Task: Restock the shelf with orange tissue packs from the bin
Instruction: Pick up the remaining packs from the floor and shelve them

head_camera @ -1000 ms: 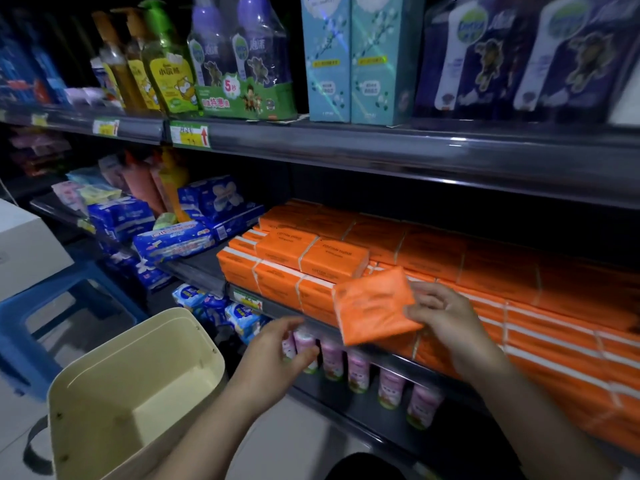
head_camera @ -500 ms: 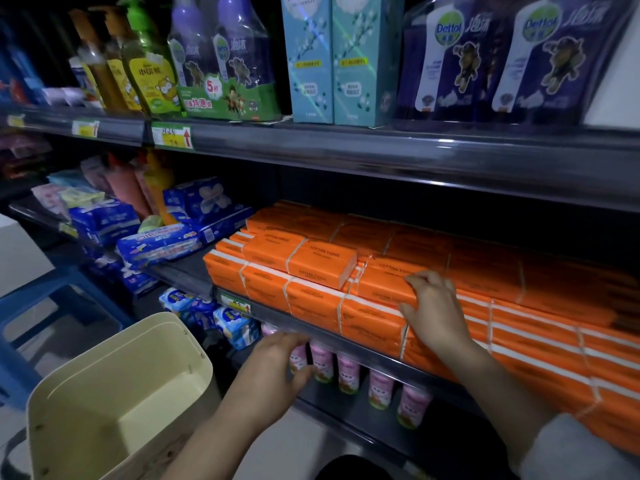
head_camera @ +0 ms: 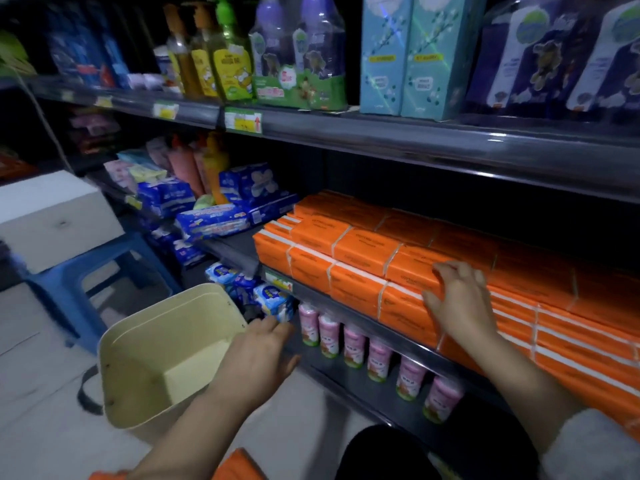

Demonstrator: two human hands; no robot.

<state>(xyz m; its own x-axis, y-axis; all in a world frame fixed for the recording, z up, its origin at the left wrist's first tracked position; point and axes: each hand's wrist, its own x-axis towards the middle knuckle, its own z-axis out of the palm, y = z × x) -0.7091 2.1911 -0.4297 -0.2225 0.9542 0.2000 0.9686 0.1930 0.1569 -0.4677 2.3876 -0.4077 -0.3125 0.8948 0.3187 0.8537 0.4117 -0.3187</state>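
Note:
Orange tissue packs (head_camera: 360, 258) lie stacked in rows along the middle shelf (head_camera: 349, 310). My right hand (head_camera: 460, 299) rests flat with spread fingers on the front of the stack, pressing a pack at the top front row. My left hand (head_camera: 263, 355) hovers low, fingers relaxed and holding nothing, between the cream bin (head_camera: 138, 341) and the lower shelf. The bin stands on the floor at lower left; its inside looks bare. More orange packs (head_camera: 239, 467) show at the bottom edge near my lap.
Pink bottles (head_camera: 353, 344) line the lower shelf under the orange packs. Blue tissue packs (head_camera: 214, 220) fill the shelf to the left. A blue stool (head_camera: 79, 282) with a white box (head_camera: 52, 216) stands left. Soap bottles and boxes fill the top shelf (head_camera: 381, 133).
My right hand set the orange pack it held onto the stack and now presses flat on it. My left hand stayed low by the bin. The view shifted right.

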